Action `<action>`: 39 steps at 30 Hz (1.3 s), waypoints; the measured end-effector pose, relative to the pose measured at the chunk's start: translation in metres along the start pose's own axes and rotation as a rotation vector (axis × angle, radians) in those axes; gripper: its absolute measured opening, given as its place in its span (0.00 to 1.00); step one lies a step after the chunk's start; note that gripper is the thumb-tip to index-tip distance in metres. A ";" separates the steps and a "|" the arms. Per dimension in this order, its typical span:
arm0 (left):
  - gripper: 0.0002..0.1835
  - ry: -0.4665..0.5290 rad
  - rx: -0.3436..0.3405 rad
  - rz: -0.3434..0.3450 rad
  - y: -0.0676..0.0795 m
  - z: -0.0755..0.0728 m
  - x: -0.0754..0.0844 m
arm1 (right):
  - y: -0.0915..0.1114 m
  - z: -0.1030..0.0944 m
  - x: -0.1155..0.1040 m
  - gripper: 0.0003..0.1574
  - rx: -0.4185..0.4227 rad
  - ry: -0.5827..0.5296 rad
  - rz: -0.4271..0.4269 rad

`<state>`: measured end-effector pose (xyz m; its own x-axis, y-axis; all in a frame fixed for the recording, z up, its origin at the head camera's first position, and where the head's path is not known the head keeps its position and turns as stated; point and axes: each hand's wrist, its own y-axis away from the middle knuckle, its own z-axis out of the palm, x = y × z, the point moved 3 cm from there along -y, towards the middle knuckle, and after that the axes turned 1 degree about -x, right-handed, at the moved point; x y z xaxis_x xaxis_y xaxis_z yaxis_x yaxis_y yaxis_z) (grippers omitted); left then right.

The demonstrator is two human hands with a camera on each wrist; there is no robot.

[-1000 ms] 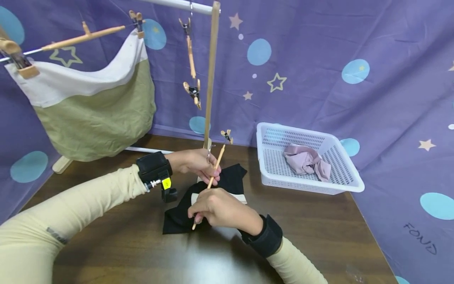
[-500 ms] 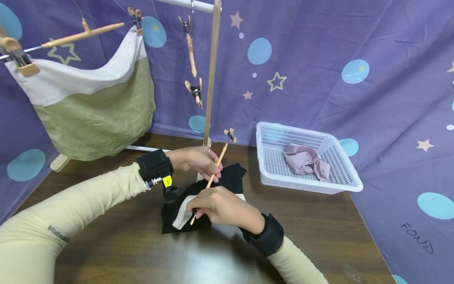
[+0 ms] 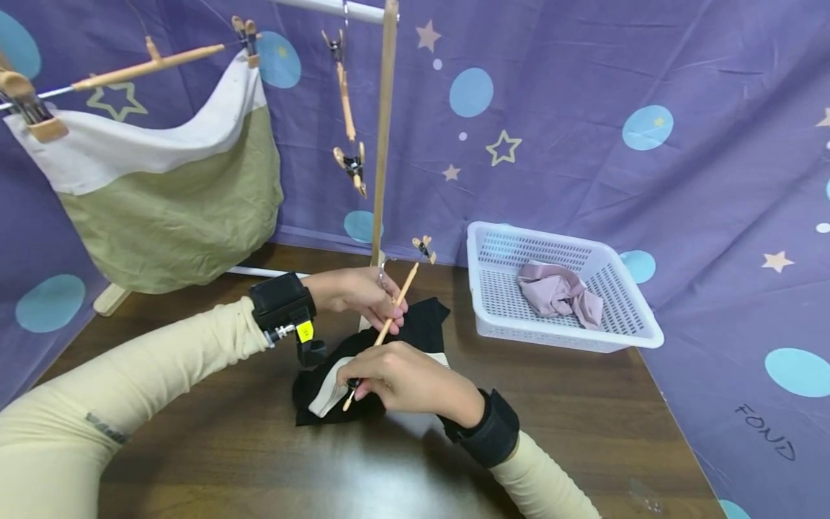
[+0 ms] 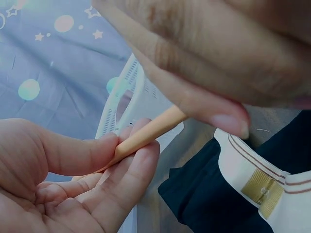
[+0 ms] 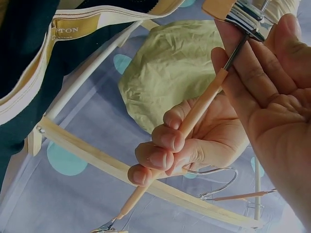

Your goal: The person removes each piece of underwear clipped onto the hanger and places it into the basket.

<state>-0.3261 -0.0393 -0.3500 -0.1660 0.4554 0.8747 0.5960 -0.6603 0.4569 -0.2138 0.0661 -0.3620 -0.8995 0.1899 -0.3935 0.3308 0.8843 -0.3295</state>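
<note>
A wooden clip hanger [image 3: 405,285] slants between the two hands in the head view. My left hand [image 3: 363,295] pinches its bar near the middle, thumb against fingers, and the metal hook stands up beside that hand. My right hand [image 3: 402,378] holds the clip [image 5: 238,17] at the near end, with part of it hidden behind the fingers. At the far end the other clip [image 3: 424,249] hangs free. Beneath both hands a black garment [image 3: 424,324] with a white waistband [image 3: 327,393] lies on the table. The right wrist view shows a gold label [image 5: 75,28] inside that waistband.
A white plastic basket [image 3: 489,328] holding a crumpled pink cloth [image 3: 560,292] stands on the right. At left, a green cloth with a white band [image 3: 175,209] hangs clipped to a hanger. Another clip hanger [image 3: 346,104] hangs by the rack's wooden post [image 3: 384,144].
The near end of the hanger has shifted slightly left in my right hand. More of the white waistband shows now, spread to the left of that hand. My left hand has barely moved.
</note>
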 end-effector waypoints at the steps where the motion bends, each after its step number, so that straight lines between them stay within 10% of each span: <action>1: 0.05 0.001 0.002 0.000 0.000 0.000 0.000 | 0.000 0.000 0.000 0.14 0.000 -0.002 0.001; 22: 0.10 0.001 0.013 0.036 0.015 0.003 0.001 | 0.000 -0.006 -0.009 0.15 -0.054 -0.017 0.024; 39: 0.14 0.018 0.061 0.099 0.032 -0.015 -0.001 | 0.017 -0.046 -0.008 0.25 0.167 0.085 0.009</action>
<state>-0.3186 -0.0704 -0.3339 -0.1175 0.3782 0.9182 0.6568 -0.6639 0.3576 -0.2140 0.0996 -0.3245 -0.9148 0.2391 -0.3255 0.3754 0.8006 -0.4670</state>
